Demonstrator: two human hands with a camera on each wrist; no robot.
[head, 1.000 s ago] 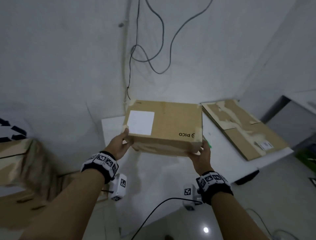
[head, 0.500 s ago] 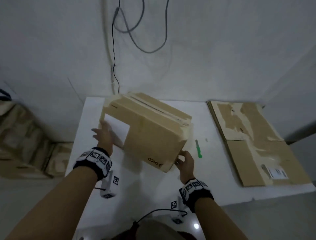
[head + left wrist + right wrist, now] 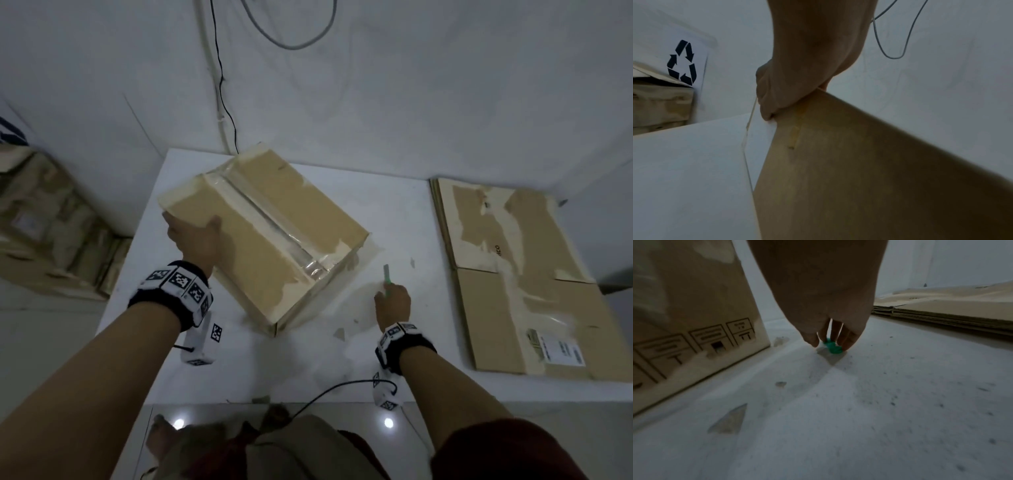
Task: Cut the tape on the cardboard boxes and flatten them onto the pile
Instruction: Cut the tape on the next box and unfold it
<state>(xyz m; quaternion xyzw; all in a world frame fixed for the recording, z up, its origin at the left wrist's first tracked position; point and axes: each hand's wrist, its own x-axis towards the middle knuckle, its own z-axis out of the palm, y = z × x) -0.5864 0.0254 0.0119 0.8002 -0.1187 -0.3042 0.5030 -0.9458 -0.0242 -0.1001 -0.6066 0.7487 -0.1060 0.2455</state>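
Observation:
A brown cardboard box [image 3: 274,236] stands on the white table [image 3: 308,370], its clear-taped seam [image 3: 274,228] facing up. My left hand [image 3: 191,236] grips the box's near-left corner, thumb on top; the left wrist view shows this hand [image 3: 797,78] curled over the box's edge [image 3: 859,162] beside a white label [image 3: 760,142]. To the right of the box, my right hand [image 3: 392,299] pinches a green cutter [image 3: 387,275] that lies on the table. In the right wrist view its fingertips [image 3: 812,342] flank the cutter's green handle [image 3: 833,348]. A pile of flattened boxes [image 3: 513,274] lies at the table's right end.
More cardboard boxes [image 3: 51,222] sit on the floor to the left, one with a recycling mark [image 3: 682,61]. Cables [image 3: 222,85] hang down the wall behind the table. Small tape scraps [image 3: 339,332] lie near the table's front edge. The pile's edge [image 3: 941,316] is low.
The box has come down onto the table and turned seam up. My right hand has let go of it and moved right onto the green cutter. My left hand has shifted to the near-left corner.

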